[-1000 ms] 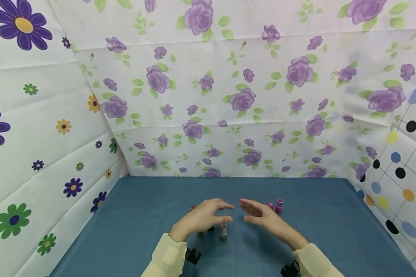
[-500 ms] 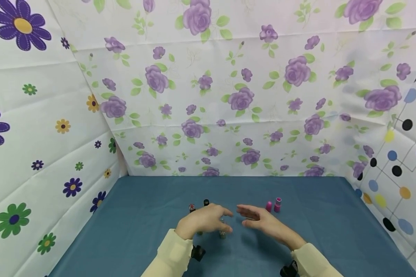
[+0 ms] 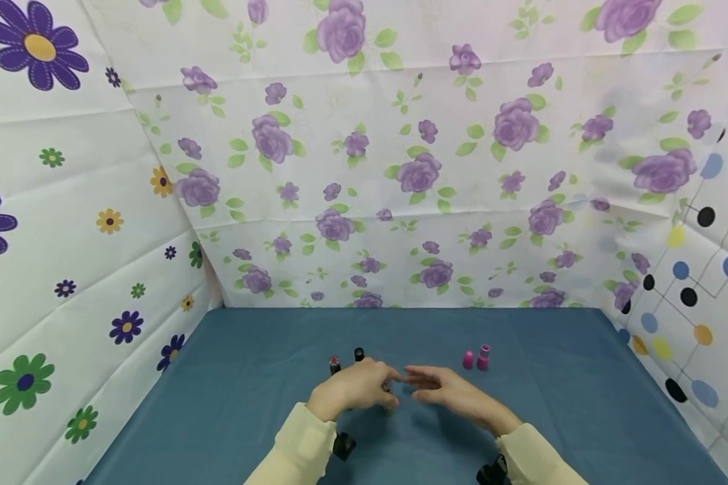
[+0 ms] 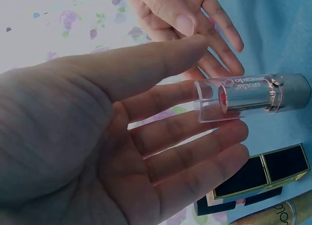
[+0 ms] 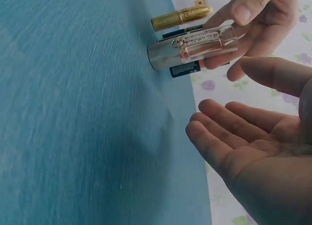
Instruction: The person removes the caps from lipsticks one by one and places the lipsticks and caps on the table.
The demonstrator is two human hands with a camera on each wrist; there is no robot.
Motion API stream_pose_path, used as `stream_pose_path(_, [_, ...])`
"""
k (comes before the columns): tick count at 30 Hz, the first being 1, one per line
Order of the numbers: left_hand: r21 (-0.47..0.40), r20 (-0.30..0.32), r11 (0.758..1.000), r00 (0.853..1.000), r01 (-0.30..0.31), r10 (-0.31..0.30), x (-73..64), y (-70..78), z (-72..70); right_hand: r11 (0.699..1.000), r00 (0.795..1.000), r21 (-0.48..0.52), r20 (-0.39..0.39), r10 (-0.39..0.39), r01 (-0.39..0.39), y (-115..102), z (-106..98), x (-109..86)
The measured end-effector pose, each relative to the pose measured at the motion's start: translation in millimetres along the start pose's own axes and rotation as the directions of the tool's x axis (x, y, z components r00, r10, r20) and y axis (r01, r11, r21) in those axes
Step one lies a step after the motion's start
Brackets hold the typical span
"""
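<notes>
A lipstick with a clear cap and silver base [image 4: 292, 92] stands upright on the blue cloth, mostly hidden behind my left hand [image 3: 358, 389] in the head view. The left fingers and thumb are spread around the cap without closing on it; the left wrist view does not settle whether they touch it. My right hand [image 3: 455, 393] hovers to the right, palm turned inward, fingers extended and nothing in it. Beside the clear lipstick stand a black, gold-trimmed lipstick [image 4: 263, 171] and a gold lipstick tube [image 5: 178, 18].
Farther right on the blue cloth [image 3: 552, 404] stand an uncapped pink lipstick tube [image 3: 483, 358] and a pink cap [image 3: 468, 360]. Two dark tubes stand behind the left hand, one red-topped [image 3: 335, 365] and one black [image 3: 359, 354]. A flowered curtain [image 3: 400, 168] closes the back.
My left hand dropped a little toward the clear-capped lipstick and now hides more of it. My right hand moved left and slightly down, nearer the left; the pink pieces are fully exposed.
</notes>
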State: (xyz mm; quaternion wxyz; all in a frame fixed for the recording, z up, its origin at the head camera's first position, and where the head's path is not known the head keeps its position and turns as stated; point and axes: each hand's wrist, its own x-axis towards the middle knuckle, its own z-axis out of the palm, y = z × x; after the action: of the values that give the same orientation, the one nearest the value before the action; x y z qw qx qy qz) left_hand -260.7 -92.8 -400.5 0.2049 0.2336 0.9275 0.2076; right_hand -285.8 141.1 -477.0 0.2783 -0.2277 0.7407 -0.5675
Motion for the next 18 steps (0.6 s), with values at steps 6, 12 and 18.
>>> stream_pose_path(6, [0.017,-0.046,0.999,0.998,-0.039,0.039,2.2,-6.3,5.7,1.0,1.0,0.006,0.013,0.021,-0.021,2,4,2.8])
stream_pose_path(12, [-0.006,-0.106,0.994,0.989,-0.105,0.104,1.9,-11.2,8.8,1.0,1.0,0.005,0.028,0.011,-0.011,5,6,3.1])
stream_pose_path(18, [-0.016,-0.116,0.993,0.986,-0.119,0.116,4.0,-11.0,6.7,1.0,0.999,0.027,0.046,0.011,-0.012,5,7,3.4])
